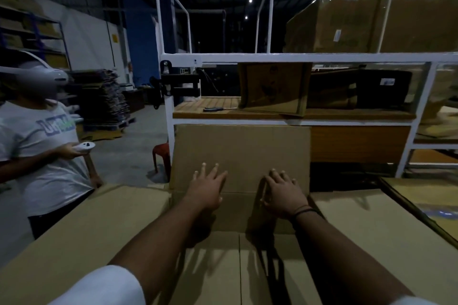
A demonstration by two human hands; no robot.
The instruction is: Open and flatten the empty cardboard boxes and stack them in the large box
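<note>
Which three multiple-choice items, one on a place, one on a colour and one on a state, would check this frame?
1. Where does the screwdriver lie?
A. on the wooden shelf
B. in the large box
C. on the floor

2. What colour is the stool beside the upright flap?
A. blue
B. red
C. white

3. How are the person's two hands?
A. both clenched in fists
B. both open, fingers spread
C. one gripping a knife

Answers:
1 A: it rests on the slatted wood, left of the leaning carton.
2 B: its seat and legs show red.
3 B: the left hand and right hand show straight fingers and hold nothing.
</note>
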